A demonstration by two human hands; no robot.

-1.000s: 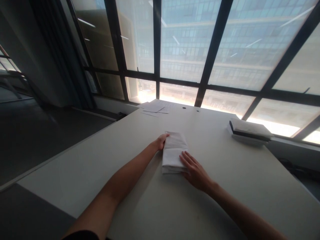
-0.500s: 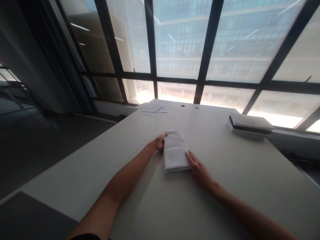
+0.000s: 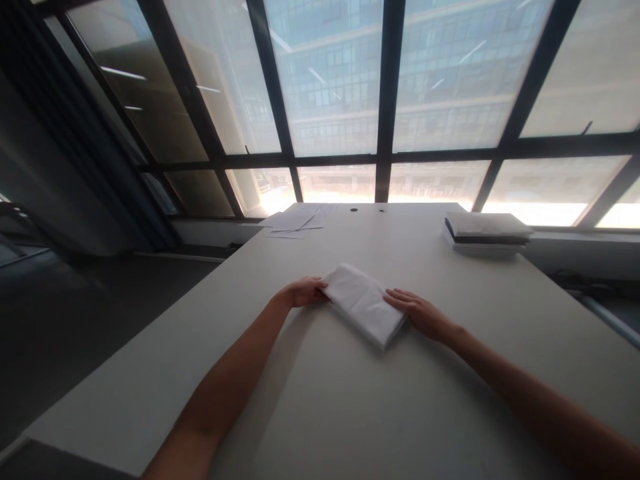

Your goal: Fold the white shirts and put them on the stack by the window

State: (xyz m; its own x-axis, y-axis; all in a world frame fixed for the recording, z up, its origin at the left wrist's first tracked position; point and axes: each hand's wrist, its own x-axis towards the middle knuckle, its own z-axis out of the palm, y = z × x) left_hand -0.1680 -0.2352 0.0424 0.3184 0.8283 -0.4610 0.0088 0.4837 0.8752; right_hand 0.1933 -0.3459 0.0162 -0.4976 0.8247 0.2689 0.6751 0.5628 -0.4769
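Observation:
A white folded cloth [image 3: 364, 301] lies between my two hands over the white table [image 3: 310, 400], turned at an angle with one corner pointing toward me. At its left corner my left hand [image 3: 306, 291] pinches the edge, thumb on top and fingers partly under it. My right hand [image 3: 417, 312] grips the right side, fingers resting over the top face; its thumb is hidden. Several layers show along the cloth's near edge.
Loose paper sheets [image 3: 295, 221] lie at the table's far left. A stack of folded fabric [image 3: 487, 235], white with a dark layer, sits at the far right. Tall windows with dark frames [image 3: 385, 100] stand behind the table, and a dark curtain [image 3: 90, 147] hangs at left.
The folded cloth has turned from nearly straight to diagonal, its near end swinging right. My right hand moved right with it, my left hand slightly left. The camera view has shifted a little.

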